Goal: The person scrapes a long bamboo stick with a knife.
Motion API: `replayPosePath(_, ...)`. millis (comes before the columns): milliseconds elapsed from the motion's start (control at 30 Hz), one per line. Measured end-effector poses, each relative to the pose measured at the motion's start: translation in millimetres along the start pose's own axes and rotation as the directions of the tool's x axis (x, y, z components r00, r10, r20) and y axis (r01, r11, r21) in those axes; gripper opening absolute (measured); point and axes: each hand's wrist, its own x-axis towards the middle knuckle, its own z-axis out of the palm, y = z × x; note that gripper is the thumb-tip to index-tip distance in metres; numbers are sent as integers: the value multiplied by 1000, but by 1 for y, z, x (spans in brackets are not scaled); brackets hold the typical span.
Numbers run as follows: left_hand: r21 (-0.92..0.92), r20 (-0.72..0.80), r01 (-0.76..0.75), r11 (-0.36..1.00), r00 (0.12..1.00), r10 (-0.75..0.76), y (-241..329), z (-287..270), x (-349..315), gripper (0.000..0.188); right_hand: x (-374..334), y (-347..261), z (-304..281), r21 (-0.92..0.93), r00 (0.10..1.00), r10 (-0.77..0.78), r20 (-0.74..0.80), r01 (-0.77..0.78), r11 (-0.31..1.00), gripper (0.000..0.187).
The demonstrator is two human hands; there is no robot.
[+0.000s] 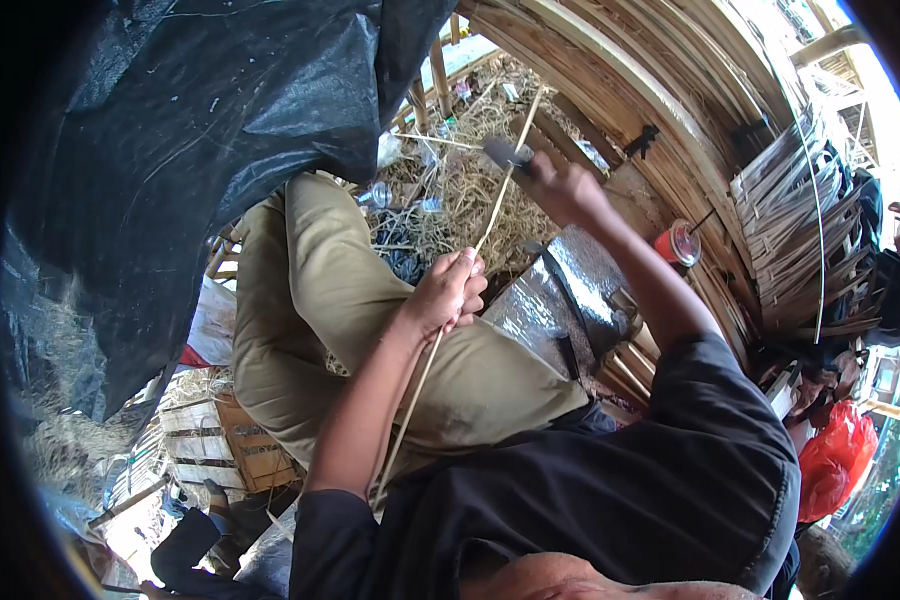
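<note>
A long, thin pale strip (497, 208), which looks like bamboo, slants from the shavings on the ground up across my thigh and past my left forearm. My left hand (450, 292) is closed around its middle, over my khaki trouser leg. Farther along the strip, my right hand (568, 190) grips a knife with a short, broad dark blade (506, 153). The blade lies against or just over the strip; I cannot tell which. Most of the knife's handle is hidden in my fingers.
Shavings (460, 185) cover the ground ahead. A black plastic sheet (220, 110) hangs at the left. Long wooden slats (620, 75) line the right, with a red cup (678, 243) beside them. A shiny silver sheet (540, 300) lies beside my thigh; a red plastic bag (836, 460) hangs far right.
</note>
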Motion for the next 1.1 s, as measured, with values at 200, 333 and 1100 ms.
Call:
replayPosePath(200,59,-30,-25,998,999,27,0,5,-1,30,9,5,-16,207,997,74,-20,-68,976,78)
replayPosePath(333,64,-44,-26,998,999,29,-5,1,-2,29,-18,-8,9,49,999,-32,-35,34,998,83)
replayPosePath(1100,66,-22,19,998,1000,-18,-9,3,-4,30,-20,24,24,543,769,-157,620,-276,793,71)
